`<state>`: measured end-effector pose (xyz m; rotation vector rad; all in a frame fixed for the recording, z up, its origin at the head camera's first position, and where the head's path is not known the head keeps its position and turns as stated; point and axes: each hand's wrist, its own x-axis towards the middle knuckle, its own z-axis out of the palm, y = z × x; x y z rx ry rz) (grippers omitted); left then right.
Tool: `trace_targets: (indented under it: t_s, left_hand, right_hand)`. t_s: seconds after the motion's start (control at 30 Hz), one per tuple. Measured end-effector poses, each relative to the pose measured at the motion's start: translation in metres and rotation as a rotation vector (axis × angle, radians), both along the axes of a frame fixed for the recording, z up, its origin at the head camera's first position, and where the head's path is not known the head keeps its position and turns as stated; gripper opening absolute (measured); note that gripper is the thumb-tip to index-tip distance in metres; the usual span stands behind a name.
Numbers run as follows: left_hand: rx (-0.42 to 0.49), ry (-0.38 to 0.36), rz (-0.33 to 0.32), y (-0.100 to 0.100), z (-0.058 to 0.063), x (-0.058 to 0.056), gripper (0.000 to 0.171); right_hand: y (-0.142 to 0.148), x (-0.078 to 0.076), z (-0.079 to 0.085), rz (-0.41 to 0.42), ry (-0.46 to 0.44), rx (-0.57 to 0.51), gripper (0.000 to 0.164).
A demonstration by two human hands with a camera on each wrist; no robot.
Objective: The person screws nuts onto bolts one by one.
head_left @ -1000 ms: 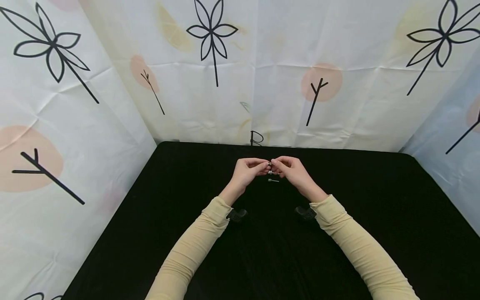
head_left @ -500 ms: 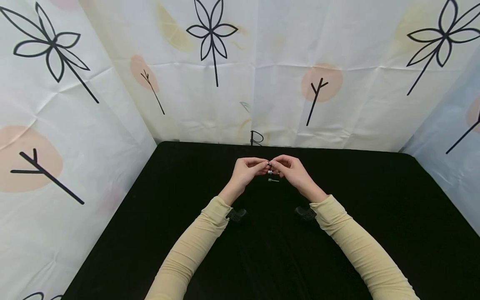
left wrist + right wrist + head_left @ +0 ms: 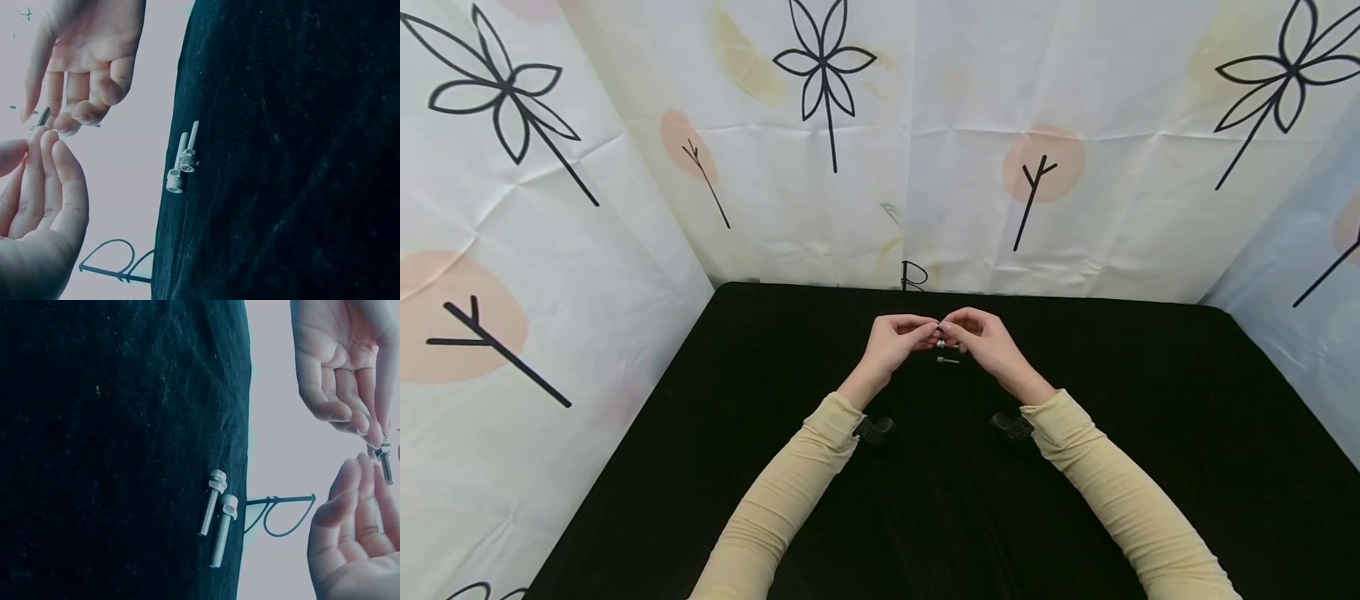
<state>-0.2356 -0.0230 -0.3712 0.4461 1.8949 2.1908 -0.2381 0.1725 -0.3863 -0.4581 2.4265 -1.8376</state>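
In the head view my left hand (image 3: pixel 895 343) and right hand (image 3: pixel 988 340) meet fingertip to fingertip above the far part of the table. My left thumb and fingers pinch a small metal bolt (image 3: pixel 387 469) with a nut on it, its threaded end towards my right hand. The thumb and index finger of my right hand (image 3: pixel 94 56) stand either side of that end; whether they touch it cannot be made out. Two more bolts, each with a nut near its head, lie side by side on the cloth below: one bolt (image 3: pixel 175 180) and another bolt (image 3: pixel 188 162).
A black cloth (image 3: pixel 940 500) covers the table. Behind it and at the sides hang white curtains (image 3: pixel 955 100) printed with flowers and branches. A black wrist device (image 3: pixel 875 430) sits by the left cuff, with a similar device (image 3: pixel 1011 426) by the right one.
The right hand's fingers have shifted very slightly upward and left around the bolt. The left hand and the bolts on the cloth look unmoved.
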Motion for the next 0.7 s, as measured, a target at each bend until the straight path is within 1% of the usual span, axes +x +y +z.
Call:
trace_targets:
  t_s: [0.13,0.23,0.33,0.37,0.47,0.57,0.7]
  left_hand:
    - [0.001,-0.005,0.003,0.0,-0.003,-0.002,0.025]
    - [0.006,-0.003,0.004,0.001,-0.011,-0.008,0.026]
    - [0.014,0.003,0.014,0.003,-0.02,-0.015,0.026]
    - [0.017,0.004,0.02,0.003,-0.021,-0.015,0.026]
    - [0.019,0.008,0.041,0.004,-0.023,-0.016,0.027]
    - [0.013,0.012,0.054,0.004,-0.024,-0.014,0.026]
    - [0.005,0.024,0.055,0.004,-0.024,-0.014,0.025]
  right_hand:
    - [0.0,0.001,0.0,0.019,0.025,-0.042,0.025]
    - [-0.002,0.001,0.002,0.007,0.027,-0.018,0.025]
    - [-0.002,0.0,0.002,-0.01,0.013,0.019,0.029]
    - [-0.003,0.0,0.002,-0.014,0.006,0.022,0.03]
    - [-0.003,0.001,0.002,-0.012,0.003,-0.001,0.029]
    - [-0.003,0.003,0.002,-0.004,0.019,-0.021,0.027]
    - [-0.004,0.002,0.003,-0.014,0.024,0.007,0.027]
